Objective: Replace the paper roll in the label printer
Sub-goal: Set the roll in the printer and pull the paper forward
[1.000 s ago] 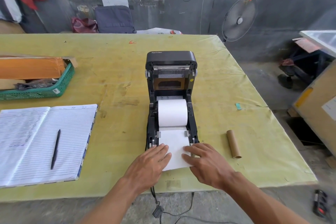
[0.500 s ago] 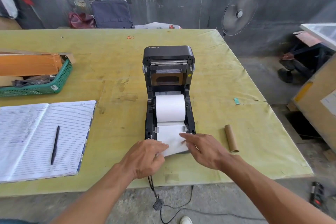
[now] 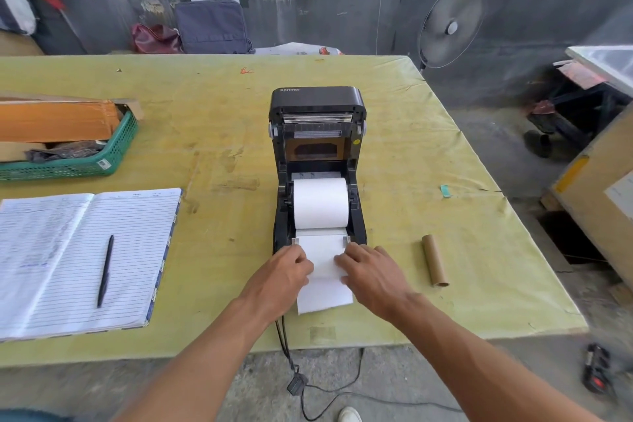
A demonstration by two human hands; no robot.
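Observation:
A black label printer (image 3: pixel 317 106) stands on the yellow table (image 3: pixel 222 134) with its lid tipped up and back. A full white paper roll (image 3: pixel 320 203) lies in its bay. The paper's loose end (image 3: pixel 323 295) runs forward between two grey guides, over the printer's front and onto the table. My left hand (image 3: pixel 279 279) pinches the strip's left edge, and my right hand (image 3: pixel 373 276) holds its right edge, both just in front of the guides. An empty brown cardboard core (image 3: pixel 434 260) lies on the table to the right.
An open lined notebook (image 3: pixel 78 257) with a black pen (image 3: pixel 105 270) lies at the left. Behind it is a green basket (image 3: pixel 102 161) of parcels. The printer's cable (image 3: pixel 291 363) hangs over the near table edge. A fan (image 3: pixel 452 24) and a cardboard box (image 3: pixel 596 192) stand at the right.
Both hands have shifted from pressing flat on the strip to gripping its side edges nearer the guides. The strip now reaches further out onto the table than half a second ago.

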